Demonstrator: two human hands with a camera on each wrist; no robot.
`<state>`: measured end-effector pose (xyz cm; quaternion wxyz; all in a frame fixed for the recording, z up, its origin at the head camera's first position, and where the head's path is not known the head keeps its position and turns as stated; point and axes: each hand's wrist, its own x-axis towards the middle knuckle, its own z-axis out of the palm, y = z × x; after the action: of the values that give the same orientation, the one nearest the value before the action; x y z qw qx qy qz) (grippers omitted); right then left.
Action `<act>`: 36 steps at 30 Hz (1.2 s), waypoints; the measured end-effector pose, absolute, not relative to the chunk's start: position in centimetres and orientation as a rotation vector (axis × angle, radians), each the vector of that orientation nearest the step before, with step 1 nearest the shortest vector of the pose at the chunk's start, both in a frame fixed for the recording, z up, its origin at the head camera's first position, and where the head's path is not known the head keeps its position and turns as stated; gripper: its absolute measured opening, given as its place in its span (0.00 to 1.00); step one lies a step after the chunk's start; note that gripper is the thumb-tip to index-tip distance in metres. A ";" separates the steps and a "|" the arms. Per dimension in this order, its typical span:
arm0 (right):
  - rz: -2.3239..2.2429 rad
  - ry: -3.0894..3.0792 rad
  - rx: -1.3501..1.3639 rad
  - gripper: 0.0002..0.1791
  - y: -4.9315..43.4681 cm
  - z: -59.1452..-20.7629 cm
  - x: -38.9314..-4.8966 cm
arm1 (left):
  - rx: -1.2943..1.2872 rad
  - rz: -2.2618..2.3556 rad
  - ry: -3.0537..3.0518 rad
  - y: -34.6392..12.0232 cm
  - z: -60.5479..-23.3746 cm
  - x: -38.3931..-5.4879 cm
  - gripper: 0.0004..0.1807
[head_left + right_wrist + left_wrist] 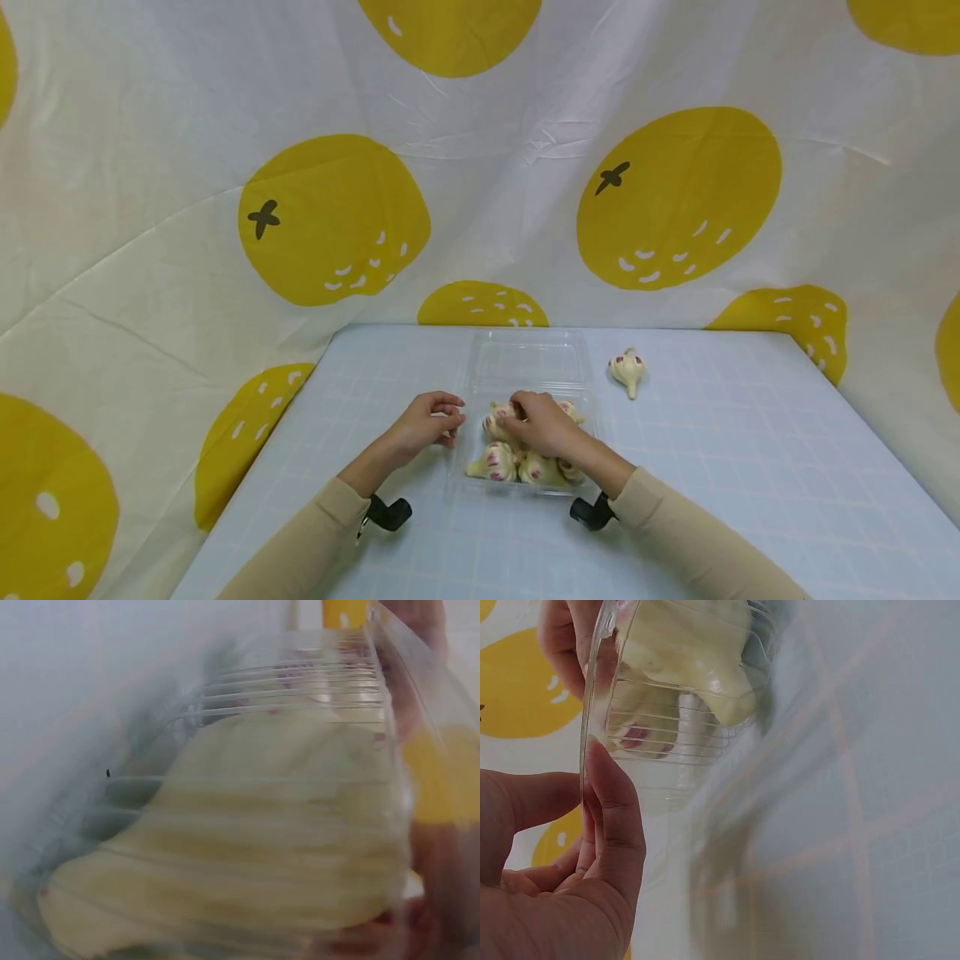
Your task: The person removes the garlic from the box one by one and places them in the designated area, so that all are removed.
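Note:
A clear plastic clamshell box [459, 477] lies on the table with its lid [529, 354] folded back. Several garlic bulbs [498, 461] with purple streaks fill it. At the box's left side, my left hand [427, 423] pinches the rim between thumb and fingers [615, 787]. My right hand [546, 423] reaches down into the box, its fingers and thumb gripping a garlic bulb [495, 423] near the back left. The hand covers part of that bulb. Through the ribbed wall, the right wrist view shows another bulb [255, 825], blurred.
One more garlic bulb [628, 370] lies outside the box, behind it and to the right. A pale blue checked cloth [720, 467] covers the table. Behind hangs a white curtain [502, 183] printed with yellow fruit. Black wrist-worn devices [390, 513] hang below both wrists.

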<state>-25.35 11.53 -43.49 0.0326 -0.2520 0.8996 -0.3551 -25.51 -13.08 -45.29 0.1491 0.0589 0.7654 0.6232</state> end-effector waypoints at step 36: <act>-1.278 2.907 -0.647 0.19 21.5 -39.4 -24.7 | 0.139 1.748 2.208 -13.1 -44.9 -25.4 0.20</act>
<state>-24.75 21.53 -39.39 -0.0495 -0.1994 0.8959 -0.3940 -25.36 -13.13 -44.93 0.1603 0.0488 0.7730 0.6119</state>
